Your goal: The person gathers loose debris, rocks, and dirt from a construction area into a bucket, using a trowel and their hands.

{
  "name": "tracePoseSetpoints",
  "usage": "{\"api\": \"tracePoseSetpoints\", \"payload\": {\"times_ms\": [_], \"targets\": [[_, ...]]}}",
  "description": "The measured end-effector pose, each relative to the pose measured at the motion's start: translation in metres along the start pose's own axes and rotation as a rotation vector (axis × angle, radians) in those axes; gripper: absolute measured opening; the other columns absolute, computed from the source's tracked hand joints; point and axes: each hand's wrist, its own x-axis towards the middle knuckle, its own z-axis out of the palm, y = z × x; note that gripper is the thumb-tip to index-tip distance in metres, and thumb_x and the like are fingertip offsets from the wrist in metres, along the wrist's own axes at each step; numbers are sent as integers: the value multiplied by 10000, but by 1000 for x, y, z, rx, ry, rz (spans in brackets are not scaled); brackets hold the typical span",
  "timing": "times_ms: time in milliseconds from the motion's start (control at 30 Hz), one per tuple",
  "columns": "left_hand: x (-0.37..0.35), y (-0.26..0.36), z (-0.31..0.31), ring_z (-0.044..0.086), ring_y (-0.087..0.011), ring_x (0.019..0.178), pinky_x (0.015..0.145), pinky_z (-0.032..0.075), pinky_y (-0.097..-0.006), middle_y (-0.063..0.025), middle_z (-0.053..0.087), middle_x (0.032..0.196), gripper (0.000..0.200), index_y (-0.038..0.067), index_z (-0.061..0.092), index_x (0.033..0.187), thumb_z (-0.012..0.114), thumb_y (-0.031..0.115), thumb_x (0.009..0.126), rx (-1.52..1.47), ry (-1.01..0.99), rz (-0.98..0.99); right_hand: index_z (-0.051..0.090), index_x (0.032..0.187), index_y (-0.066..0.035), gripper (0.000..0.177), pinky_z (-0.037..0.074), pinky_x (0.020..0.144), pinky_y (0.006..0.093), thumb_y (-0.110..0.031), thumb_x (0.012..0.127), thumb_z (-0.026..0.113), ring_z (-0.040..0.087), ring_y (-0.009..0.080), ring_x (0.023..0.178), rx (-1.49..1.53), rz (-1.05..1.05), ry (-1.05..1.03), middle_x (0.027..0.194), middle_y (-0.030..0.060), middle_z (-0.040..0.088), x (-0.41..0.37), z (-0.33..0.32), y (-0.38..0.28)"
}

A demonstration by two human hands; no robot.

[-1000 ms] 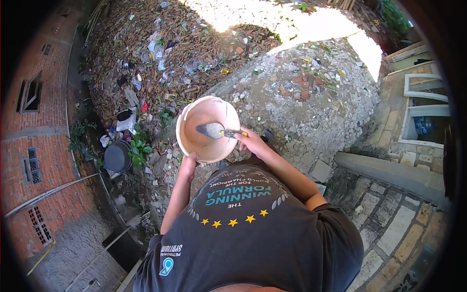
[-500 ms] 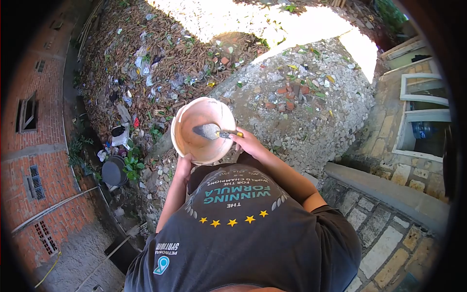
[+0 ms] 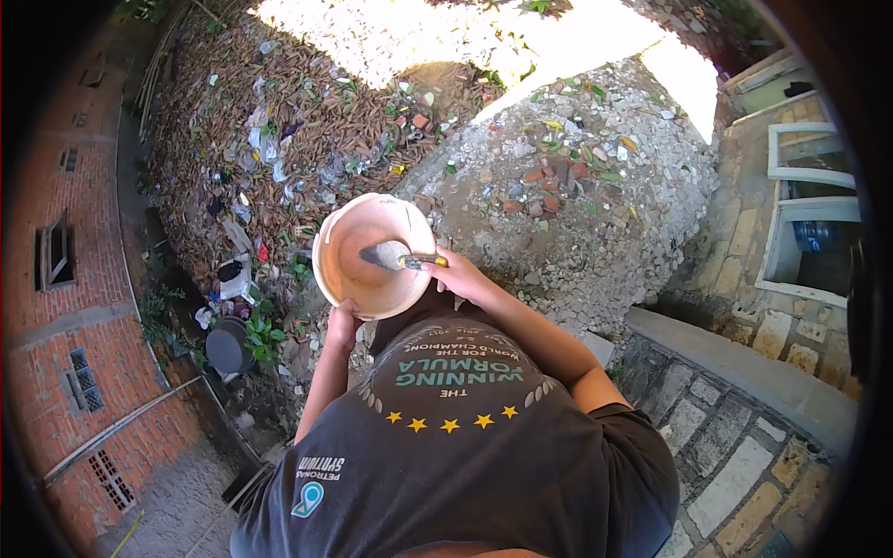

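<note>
The step in hand, I judge, is a hold w/ 2 hands. The L hand (image 3: 343, 323) is clamped on the near rim of the bucket (image 3: 350, 279), w/ thumb over the edge. The R hand (image 3: 448, 271) is closed around the handle of the trowel (image 3: 375, 256); if its fingers also press the bucket, I cannot tell. The bucket is in front of the body, mouth toward the camera. The trowel blade is inside the mouth, w/ some grey matter on it, and the handle goes across the R side of the rim.

Any move from here calls for a firm L grip, bec. the bucket may tip, & a steady R wrist, so the grey matter does not slide off.

Ahead, red bricks (image 3: 552, 203) lie on rubble (image 3: 605, 232); dry leaves (image 3: 372, 107) are to the L. A dark tub (image 3: 226, 346) is just beside a plant (image 3: 265, 337).
</note>
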Motion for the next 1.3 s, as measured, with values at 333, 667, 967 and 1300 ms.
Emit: {"api": "tracePoseSetpoints", "payload": {"times_ms": [333,667,967,1300], "targets": [[88,43,17,639,-328,1060,926,527,-467,-199,599,1202,547,-101,444,1321,478,111,818,134,-203,-55,566,1300,-38,456,457,546,255,-339,964,631,554,94,563,204,33,194,793,15,631,45,-11,10],[150,69,-21,599,-345,1161,988,496,-472,-214,569,1284,622,-83,404,1379,486,128,799,162,-253,-166,535,1352,-73,474,445,506,243,-339,970,625,540,83,541,277,160,162,815,6,616,83,10,-11],[182,104,9,620,-339,1110,946,522,-473,-206,578,1268,613,-91,403,1373,492,106,800,175,-256,-149,515,1382,-91,469,445,504,242,-317,982,613,538,82,537,248,124,126,804,5,598,130,-22,-5],[241,144,80,615,-327,1133,978,491,-461,-196,581,1276,660,-74,390,1403,504,110,779,137,-206,-76,525,1314,-30,455,468,517,263,-329,982,611,559,96,541,122,114,96,830,23,612,200,-112,-38]]}}
